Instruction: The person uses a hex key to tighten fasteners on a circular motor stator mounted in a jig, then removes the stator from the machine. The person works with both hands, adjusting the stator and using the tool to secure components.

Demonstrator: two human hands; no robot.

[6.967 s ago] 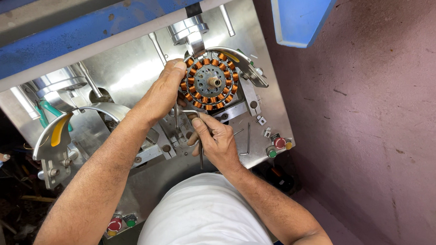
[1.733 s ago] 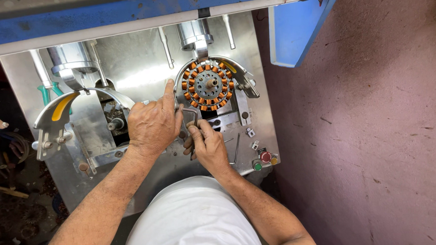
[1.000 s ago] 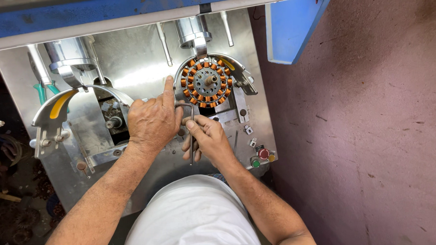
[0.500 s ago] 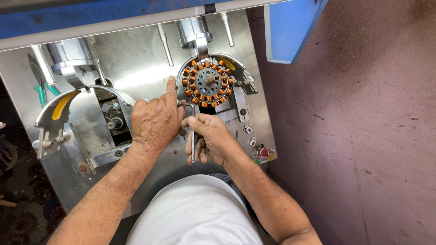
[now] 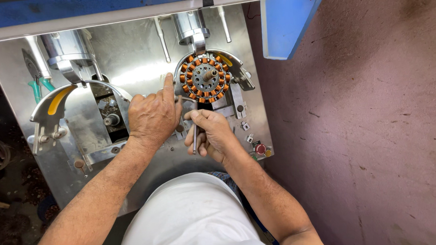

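just below the wound stator (image 5: 205, 77), right hand (image 5: 212, 133) grips a metal rod (image 5: 195, 136); left hand (image 5: 152, 117) rests flat.

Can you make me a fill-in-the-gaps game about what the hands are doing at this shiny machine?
The wound ring has coils of ____ colour.
The thin metal tool is held in the ____ hand.
The left hand stretches out one ____ toward the ring.
The round button on the plate is ____.

Missing words: copper-orange; right; finger; red

Left hand (image 5: 153, 116) left the copper-wound stator (image 5: 205, 78) for the plate below
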